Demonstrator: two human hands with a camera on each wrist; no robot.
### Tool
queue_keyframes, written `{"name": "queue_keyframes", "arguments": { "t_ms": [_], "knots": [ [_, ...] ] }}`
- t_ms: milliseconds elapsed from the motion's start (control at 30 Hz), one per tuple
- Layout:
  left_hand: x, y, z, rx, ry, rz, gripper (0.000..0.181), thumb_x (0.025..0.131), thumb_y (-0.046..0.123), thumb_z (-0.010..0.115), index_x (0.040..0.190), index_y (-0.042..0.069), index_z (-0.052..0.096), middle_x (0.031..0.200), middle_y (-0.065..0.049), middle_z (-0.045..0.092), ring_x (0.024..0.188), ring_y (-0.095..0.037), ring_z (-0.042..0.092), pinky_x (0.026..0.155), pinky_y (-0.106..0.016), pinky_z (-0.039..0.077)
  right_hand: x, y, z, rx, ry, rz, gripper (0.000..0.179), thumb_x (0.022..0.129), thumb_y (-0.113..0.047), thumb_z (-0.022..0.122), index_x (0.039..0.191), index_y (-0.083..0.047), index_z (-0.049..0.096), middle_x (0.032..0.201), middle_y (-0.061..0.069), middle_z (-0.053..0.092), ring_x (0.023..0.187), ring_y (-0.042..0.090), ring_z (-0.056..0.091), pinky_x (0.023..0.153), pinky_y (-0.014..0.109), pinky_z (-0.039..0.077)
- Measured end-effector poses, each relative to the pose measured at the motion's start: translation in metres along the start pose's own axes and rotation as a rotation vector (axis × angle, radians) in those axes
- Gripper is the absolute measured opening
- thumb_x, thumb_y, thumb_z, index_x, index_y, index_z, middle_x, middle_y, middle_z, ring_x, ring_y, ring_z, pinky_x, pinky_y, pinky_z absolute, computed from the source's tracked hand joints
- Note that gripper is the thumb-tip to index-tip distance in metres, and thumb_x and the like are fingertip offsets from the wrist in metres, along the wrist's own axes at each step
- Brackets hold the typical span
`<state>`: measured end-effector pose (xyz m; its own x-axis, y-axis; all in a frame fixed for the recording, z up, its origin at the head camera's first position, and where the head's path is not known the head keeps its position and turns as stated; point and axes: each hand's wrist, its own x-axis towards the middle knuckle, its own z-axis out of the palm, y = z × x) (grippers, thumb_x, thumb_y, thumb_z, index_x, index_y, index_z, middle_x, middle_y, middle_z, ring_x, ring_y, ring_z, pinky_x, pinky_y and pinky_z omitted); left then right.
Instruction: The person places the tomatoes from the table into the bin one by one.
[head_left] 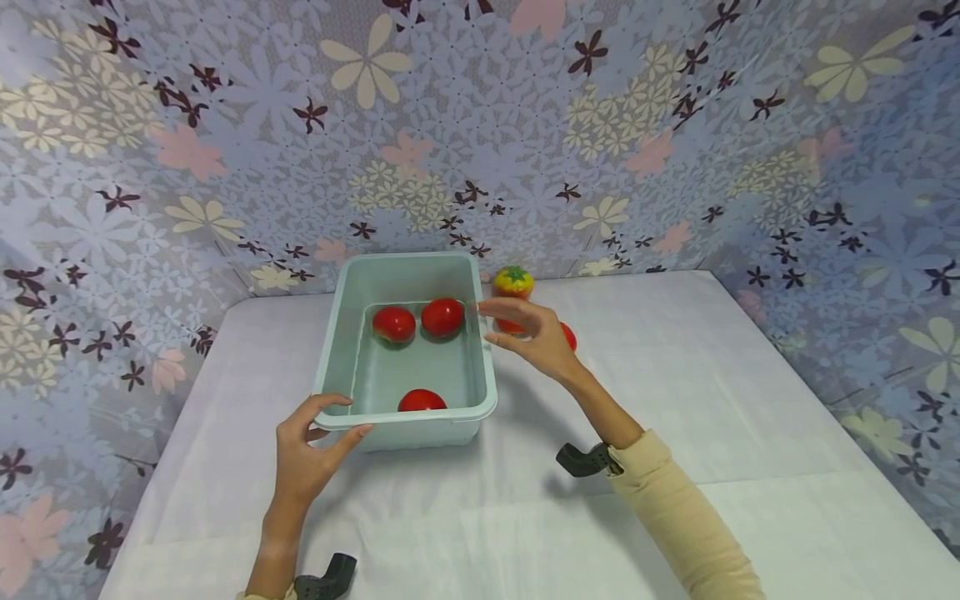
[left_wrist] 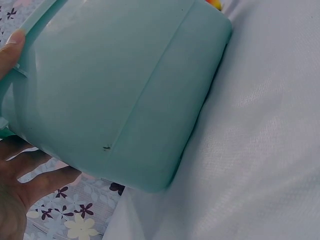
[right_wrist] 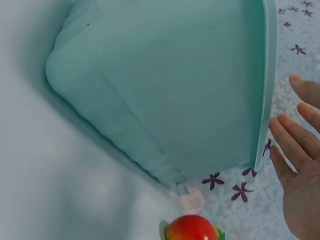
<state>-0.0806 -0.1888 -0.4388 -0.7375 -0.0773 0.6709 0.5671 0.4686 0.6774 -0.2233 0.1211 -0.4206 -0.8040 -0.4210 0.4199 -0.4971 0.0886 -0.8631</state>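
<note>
Green bin (head_left: 420, 435) on table (head_left: 750, 400), three tomatoes (head_left: 442, 318) inside at 11, 1 and 6 o'clock. Left hand (head_left: 302, 458) grips rim at 8. Right hand (head_left: 543, 340) at 3, fingers loose, holding nothing; rim contact unclear. Yellow-red fruit (head_left: 513, 282) outside at 2. Dark mark (left_wrist: 106, 147) on bin, too small to read.

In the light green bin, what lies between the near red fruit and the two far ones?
Only bare floor of the light green bin; the head view shows it.
</note>
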Motion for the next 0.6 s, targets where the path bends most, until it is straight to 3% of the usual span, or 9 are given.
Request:
{"name": "queue_keyframes", "arguments": {
  "t_ms": [367,600],
  "knots": [
    [0.000,0.000,0.001,0.009,0.003,0.008,0.040,0.056,-0.012,0.081,0.093,-0.007,0.066,0.087,-0.023,0.067,0.085,0.001,0.059,0.059,-0.012,0.048,-0.009,0.011,-0.017,-0.025,0.063,0.027,0.041,0.085,0.006,0.069,0.125,0.006,0.060,0.126,0.027,0.061,0.119,0.040,0.056,0.099,0.022,0.046],
    [-0.001,-0.001,0.000,0.006,0.006,-0.007,0.039,0.057,-0.012,0.081,0.093,-0.006,0.066,0.087,-0.022,0.067,0.086,0.004,0.058,0.060,-0.011,0.048,-0.018,0.002,-0.026,-0.056,0.071,0.071,0.044,0.085,0.007,0.069,0.126,0.011,0.056,0.127,0.029,0.059,0.124,0.038,0.053,0.109,0.047,0.039]
  ]
}}
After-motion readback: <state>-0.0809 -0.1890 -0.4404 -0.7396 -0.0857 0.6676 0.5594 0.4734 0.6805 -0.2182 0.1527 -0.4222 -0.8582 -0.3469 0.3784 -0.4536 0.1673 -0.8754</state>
